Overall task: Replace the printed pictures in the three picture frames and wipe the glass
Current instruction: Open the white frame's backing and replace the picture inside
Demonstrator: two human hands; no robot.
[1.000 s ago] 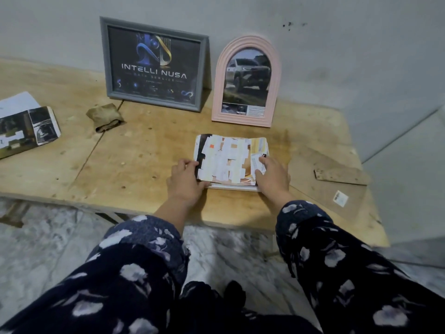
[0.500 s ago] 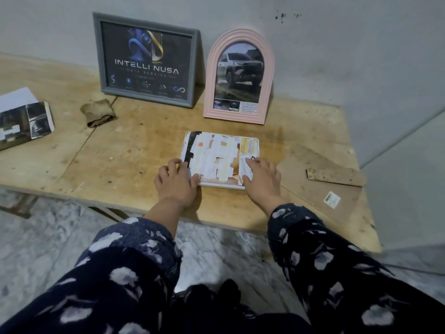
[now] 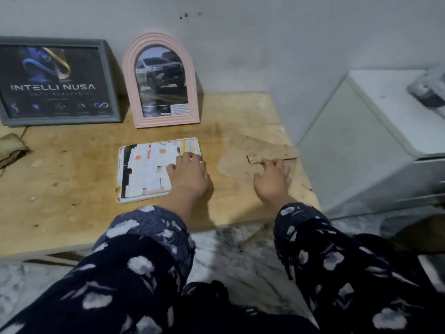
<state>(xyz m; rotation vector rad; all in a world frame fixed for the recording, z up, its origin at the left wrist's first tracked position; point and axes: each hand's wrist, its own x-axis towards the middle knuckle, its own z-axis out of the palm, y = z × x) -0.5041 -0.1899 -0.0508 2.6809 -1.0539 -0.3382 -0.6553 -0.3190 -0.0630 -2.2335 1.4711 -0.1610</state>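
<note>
The right hand [image 3: 272, 182] has left the print and moved right to the backing board [image 3: 231, 162]; its fingers are spread and loosely bent, the tips touching the board's stand flap [image 3: 272, 154], and I cannot tell whether they grip anything yet. A second ago both hands were at the near edge of the white frame [image 3: 122, 179], squaring up the print [image 3: 149, 167] that lies in it. Now only the left hand [image 3: 189, 175] is there, fingers fairly straight and laid flat on the print's right part, pressing it down rather than holding it. That shift suggests the new picture is seated and the next step is closing the frame: the board lies just right of the frame on the table [image 3: 72, 189], near enough to slide or lift across while the left hand pins the paper. The risk is the print creeping as the board goes on, so the left hand will need to come away late. Farther off, the pink arched frame [image 3: 161, 116] with a car picture and the grey frame [image 3: 113, 92] with a dark poster stand upright against the wall [image 3: 265, 44] and look finished. A rag [image 3: 12, 148] lies at the far left, well apart from both hands, so wiping this third glass likely remains to be done.
</note>
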